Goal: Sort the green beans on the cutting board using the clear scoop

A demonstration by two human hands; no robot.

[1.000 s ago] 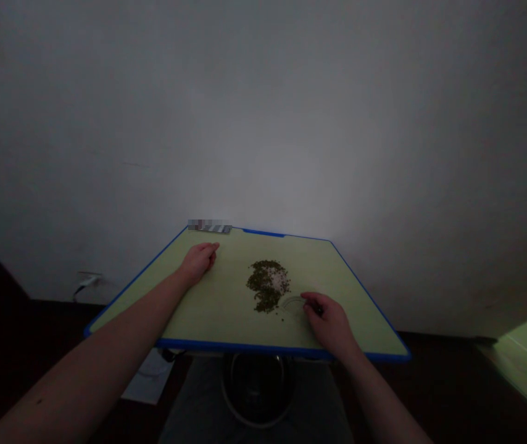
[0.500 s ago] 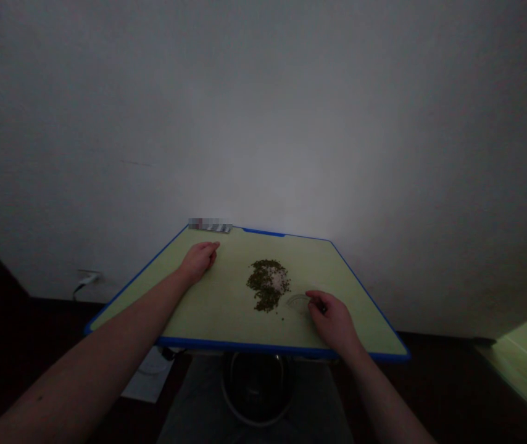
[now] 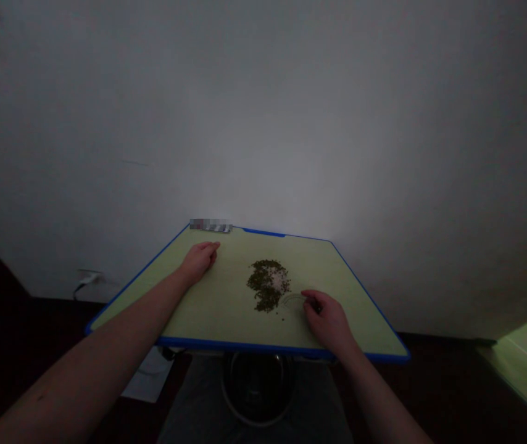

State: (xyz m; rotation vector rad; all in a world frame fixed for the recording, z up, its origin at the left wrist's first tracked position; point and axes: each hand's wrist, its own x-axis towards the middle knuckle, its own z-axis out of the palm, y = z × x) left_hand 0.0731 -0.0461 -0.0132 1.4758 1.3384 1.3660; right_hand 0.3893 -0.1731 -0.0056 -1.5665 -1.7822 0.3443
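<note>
A loose pile of small green beans (image 3: pixel 267 299) lies on the pale green board (image 3: pixel 226 320), with whitish grains (image 3: pixel 278 279) mixed in at its right side. My right hand (image 3: pixel 328 317) is closed beside the pile, gripping a see-through, curved tool (image 3: pixel 294 300) with a faint rounded outline; a dark part shows between the fingers. The tool's edge reaches close to the beans, and its exact kind is too faint to make out. To the left of the pile, my left hand (image 3: pixel 199 262) rests on the board with fingers curled and nothing visible in it.
A dark, shiny round bowl (image 3: pixel 257 394) sits below the board's near edge, over my lap. A blurred grey strip (image 3: pixel 211 226) lies at the far left corner. Behind the board rises a grey wall (image 3: pixel 273 135); a plugged-in cord (image 3: pixel 87 280) is at left.
My right hand has shifted slightly left, carrying the see-through tool closer to the beans. My left hand stays in place, and the pile looks the same.
</note>
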